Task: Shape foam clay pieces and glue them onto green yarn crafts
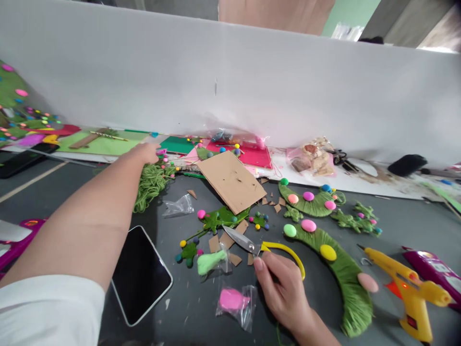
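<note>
Scissors (pixel 242 240), metal with yellow handles, sit in curled right hand (pixel 283 288); left hand (pixel 146 154) near green yarn bundle (pixel 150 186), cannot tell its grip.

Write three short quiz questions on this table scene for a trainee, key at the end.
1. Which hand holds the yellow-handled metal scissors: A) left or B) right?
2. True or false: the white-edged phone with a black screen lies face up.
3. Fill in: the bagged pink lump lies nearer the camera than the bagged ____ lump beyond it.

Key: 1: B, the right hand; 2: true; 3: light green.
</note>
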Tool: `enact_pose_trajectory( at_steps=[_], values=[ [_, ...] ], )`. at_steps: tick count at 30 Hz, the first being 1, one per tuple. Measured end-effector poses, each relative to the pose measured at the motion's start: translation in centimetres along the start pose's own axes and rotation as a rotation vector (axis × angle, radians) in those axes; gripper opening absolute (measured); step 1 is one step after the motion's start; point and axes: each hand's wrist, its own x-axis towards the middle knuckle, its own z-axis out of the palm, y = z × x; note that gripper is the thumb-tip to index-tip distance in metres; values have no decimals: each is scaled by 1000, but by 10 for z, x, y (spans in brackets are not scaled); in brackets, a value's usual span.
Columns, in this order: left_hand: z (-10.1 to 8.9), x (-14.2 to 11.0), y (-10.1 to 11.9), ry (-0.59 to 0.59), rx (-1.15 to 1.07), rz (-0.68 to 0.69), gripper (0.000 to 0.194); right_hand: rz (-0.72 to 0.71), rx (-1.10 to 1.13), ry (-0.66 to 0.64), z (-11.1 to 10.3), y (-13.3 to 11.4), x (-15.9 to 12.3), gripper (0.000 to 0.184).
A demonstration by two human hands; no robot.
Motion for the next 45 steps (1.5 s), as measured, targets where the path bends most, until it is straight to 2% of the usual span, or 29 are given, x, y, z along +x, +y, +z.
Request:
enact_pose_trajectory(
  at_steps=[3,5,8,10,13,16,19,20,22,24,28,32,34,36,38,41,43,45],
  values=[
    [-7,-2,6,-98,30,-100,43,10,28,-1,0,-1,2,38],
    [-15,-6,17,-110,17,-134,43,20,39,-2,0,-2,4,39],
    [-27,-17,45,-73,-63,-135,43,40,64,5,1,-2,6,39],
    [-32,-37,70,-82,-161,-106,43,67,89,25,0,-3,9,40],
    [-31,-94,112,-221,-327,-34,40,143,150,78,-5,-9,14,42],
    [-22,-173,149,-412,-477,37,28,236,253,90,-18,-19,22,23],
    [-8,-238,175,-590,-595,56,20,314,459,-22,-33,-27,28,48],
    [-3,-253,181,-646,-622,50,20,355,537,-80,-37,-28,28,49],
    [8,-273,190,-698,-677,20,22,421,623,-148,-43,-27,24,39],
    [17,-284,195,-700,-734,-26,28,461,635,-147,-47,-24,17,32],
    [31,-301,201,-634,-834,-137,44,499,617,-110,-49,-20,4,34],
    [39,-317,198,-566,-893,-270,42,528,629,-153,-48,-19,2,35],
    [39,-324,193,-534,-840,-266,34,546,691,-251,-47,-17,3,29],
    [38,-328,187,-503,-743,-200,28,534,762,-365,-44,-14,5,27],
    [37,-329,186,-483,-687,-150,25,490,785,-400,-41,-12,6,25],
    [38,-326,192,-456,-711,-176,21,426,724,-311,-39,-9,8,18],
    [40,-324,197,-477,-775,-204,21,412,672,-242,-41,-9,8,22],
    [41,-323,200,-480,-810,-172,23,407,625,-179,-42,-10,7,28]
  ],
)
